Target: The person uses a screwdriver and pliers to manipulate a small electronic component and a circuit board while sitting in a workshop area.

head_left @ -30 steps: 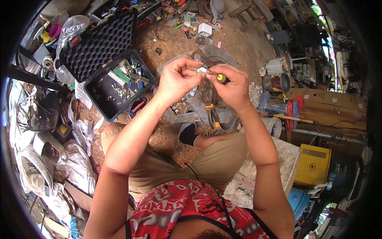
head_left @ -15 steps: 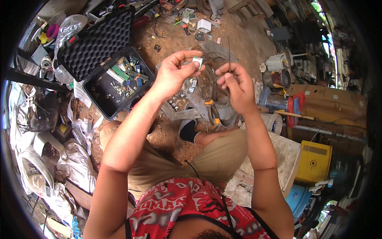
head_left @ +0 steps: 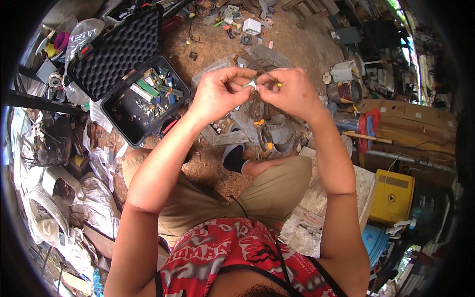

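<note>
My left hand [head_left: 223,91] pinches a small, flat, white-and-silver square piece [head_left: 251,84] between thumb and fingertips. Close against its right edge are the bent fingers of my right hand [head_left: 289,91], thumb and forefinger pressed together. The thin dark metal rod seen in that hand a moment earlier is now mostly hidden by the fingers. Both hands are raised above a grey metal frame on the ground. Pliers with orange-and-black handles [head_left: 264,135] lie on that frame, below the hands.
An open black case [head_left: 111,119] with foam in its lid stands at left, holding circuit boards and small electronic parts. A white box [head_left: 252,26] and scattered parts lie on the dirt floor ahead. At right are a worn pale slab [head_left: 321,198] and a yellow case [head_left: 391,198].
My right hand has moved left and slightly up to meet my left hand, bringing its fingertips to the square piece. The rod, which pointed upward, no longer stands out above the hand.
</note>
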Action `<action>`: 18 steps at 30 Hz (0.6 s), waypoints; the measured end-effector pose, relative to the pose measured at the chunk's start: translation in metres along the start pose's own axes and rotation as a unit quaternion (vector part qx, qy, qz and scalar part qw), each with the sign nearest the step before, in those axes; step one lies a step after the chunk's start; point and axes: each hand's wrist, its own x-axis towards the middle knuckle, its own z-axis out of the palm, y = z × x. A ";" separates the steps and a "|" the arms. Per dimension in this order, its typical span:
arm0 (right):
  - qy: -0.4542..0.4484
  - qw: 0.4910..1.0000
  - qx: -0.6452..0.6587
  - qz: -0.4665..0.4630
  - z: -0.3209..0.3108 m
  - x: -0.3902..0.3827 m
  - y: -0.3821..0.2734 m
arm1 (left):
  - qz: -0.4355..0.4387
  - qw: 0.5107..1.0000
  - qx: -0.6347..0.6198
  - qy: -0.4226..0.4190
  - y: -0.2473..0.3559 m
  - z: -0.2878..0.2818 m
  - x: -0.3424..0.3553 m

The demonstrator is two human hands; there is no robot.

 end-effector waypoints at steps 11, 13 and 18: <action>0.052 0.996 -0.060 -0.039 0.017 -0.001 0.005 | 0.008 1.000 0.004 0.027 0.000 0.002 0.001; 0.074 0.994 -0.076 -0.021 0.022 -0.003 0.006 | 0.009 0.999 -0.001 0.039 -0.001 0.002 0.001; 0.138 0.981 0.119 0.067 0.038 -0.013 0.025 | -0.017 0.999 -0.015 0.046 0.005 -0.002 0.001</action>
